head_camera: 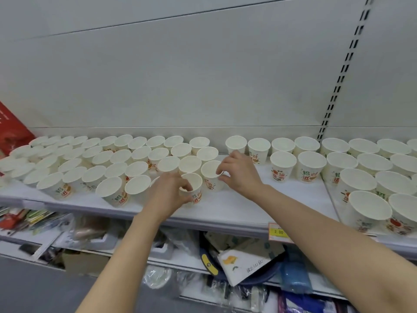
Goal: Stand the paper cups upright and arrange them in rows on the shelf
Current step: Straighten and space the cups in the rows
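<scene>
Several white paper cups with red and green print stand upright in rows on the white shelf (248, 208). My left hand (168, 192) grips one upright cup (194, 187) at the front of the left group, fingers curled round its rim and side. My right hand (237, 171) pinches the rim of the neighbouring cup (211, 175) just behind and to the right. A second group of upright cups (311, 163) fills the shelf's right part. A bare gap of shelf lies between the two groups.
A red box (11, 129) stands at the shelf's far left. A yellow price tag (278, 231) hangs on the front edge. Lower shelves (225, 263) hold mixed packaged goods. A slotted upright (345, 71) runs up the back wall at right.
</scene>
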A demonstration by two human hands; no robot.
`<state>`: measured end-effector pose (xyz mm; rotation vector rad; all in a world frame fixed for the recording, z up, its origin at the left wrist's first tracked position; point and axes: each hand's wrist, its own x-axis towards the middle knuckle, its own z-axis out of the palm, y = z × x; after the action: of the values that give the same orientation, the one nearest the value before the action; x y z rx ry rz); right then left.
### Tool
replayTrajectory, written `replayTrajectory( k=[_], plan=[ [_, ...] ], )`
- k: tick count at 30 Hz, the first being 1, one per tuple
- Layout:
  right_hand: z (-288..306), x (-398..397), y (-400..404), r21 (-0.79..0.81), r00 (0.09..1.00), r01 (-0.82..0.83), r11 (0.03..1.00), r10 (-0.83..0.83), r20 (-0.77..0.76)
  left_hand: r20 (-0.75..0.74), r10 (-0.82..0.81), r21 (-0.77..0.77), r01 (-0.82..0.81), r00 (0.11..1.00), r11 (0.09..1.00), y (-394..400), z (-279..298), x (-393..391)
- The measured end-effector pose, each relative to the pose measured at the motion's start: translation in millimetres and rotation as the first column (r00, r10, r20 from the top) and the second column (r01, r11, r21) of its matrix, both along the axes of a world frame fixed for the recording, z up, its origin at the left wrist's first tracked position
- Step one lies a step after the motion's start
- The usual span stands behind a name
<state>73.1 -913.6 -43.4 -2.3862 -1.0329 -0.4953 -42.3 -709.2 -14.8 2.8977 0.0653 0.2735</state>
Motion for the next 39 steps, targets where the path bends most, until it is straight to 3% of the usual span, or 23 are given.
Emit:
replayTrajectory(
  k=[5, 12, 16, 22, 29, 39],
  plan=[
    [12, -11, -6, 0.005, 0.999, 0.038, 0.999, -0.038, -0.005, 0.038, -0.009, -0.069, 0.011, 0.999, 0.998, -7, -5, 8],
    [15, -46, -90, 0.145, 0.970, 0.242, 0.959, -0.237, -0.050, 0.039, -0.209, -0.208, 0.213, 0.977, 0.955, -49, -2, 22],
    [20, -66, -145, 0.084, 0.915, 0.400, 0.913, -0.393, -0.089, 0.051, -0.348, -0.229, 0.350, 0.936, 0.908, -96, -2, 43],
    [21, -72, -191, -0.111, 0.832, 0.544, 0.831, -0.552, -0.051, 0.035, -0.415, -0.177, 0.415, 0.909, 0.893, -157, -1, 71],
    [20, -56, -201, -0.247, 0.844, 0.528, 0.812, -0.535, 0.046, -0.019, -0.414, -0.137, 0.407, 0.910, 0.903, -187, -6, 81],
    [14, -53, -202, -0.182, 0.902, 0.431, 0.884, -0.430, 0.043, 0.057, -0.398, -0.134, 0.402, 0.916, 0.906, -181, -10, 74]
  ],
)
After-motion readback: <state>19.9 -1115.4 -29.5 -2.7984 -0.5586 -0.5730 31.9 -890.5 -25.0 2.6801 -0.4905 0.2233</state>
